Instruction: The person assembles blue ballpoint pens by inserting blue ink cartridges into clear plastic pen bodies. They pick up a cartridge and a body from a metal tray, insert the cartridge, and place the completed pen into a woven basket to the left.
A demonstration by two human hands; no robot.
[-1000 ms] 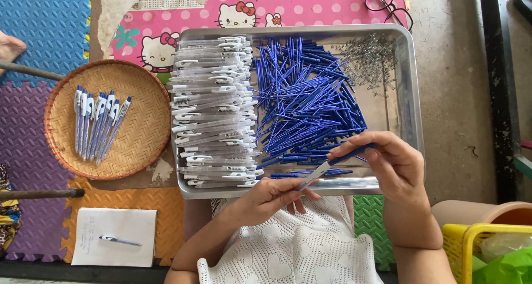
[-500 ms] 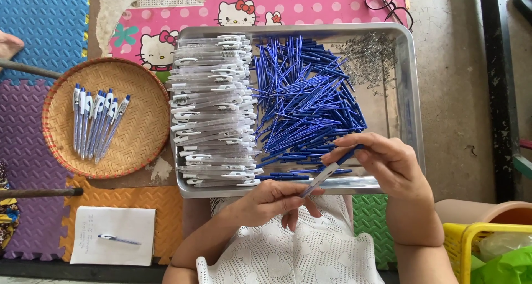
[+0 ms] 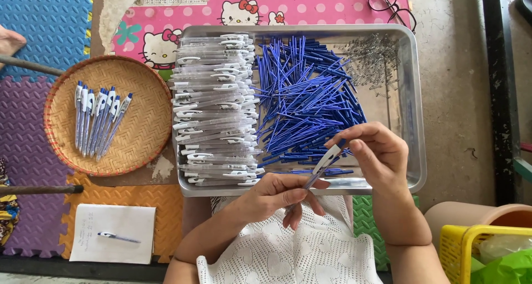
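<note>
Both hands are moving closer together now. Left hand (image 3: 277,195) and right hand (image 3: 377,154) are each pinching one pen (image 3: 324,165), holding it just over the near edge of the metal tray (image 3: 413,95). Many clear pen bodies (image 3: 213,106) and blue refills (image 3: 310,95) are waiting there. Seven finished pens (image 3: 100,120) are lying in the round basket (image 3: 138,134).

Metal tray (image 3: 413,112) sits dead center with pen barrels (image 3: 213,106) stacked in its 9 o'clock half, refills (image 3: 310,101) piled toward 3 and springs (image 3: 371,54) up at 1. Basket (image 3: 138,123) of finished pens (image 3: 97,120) sits off at 9 o'clock, notepad (image 3: 113,231) with a pen on it down at 7.
</note>
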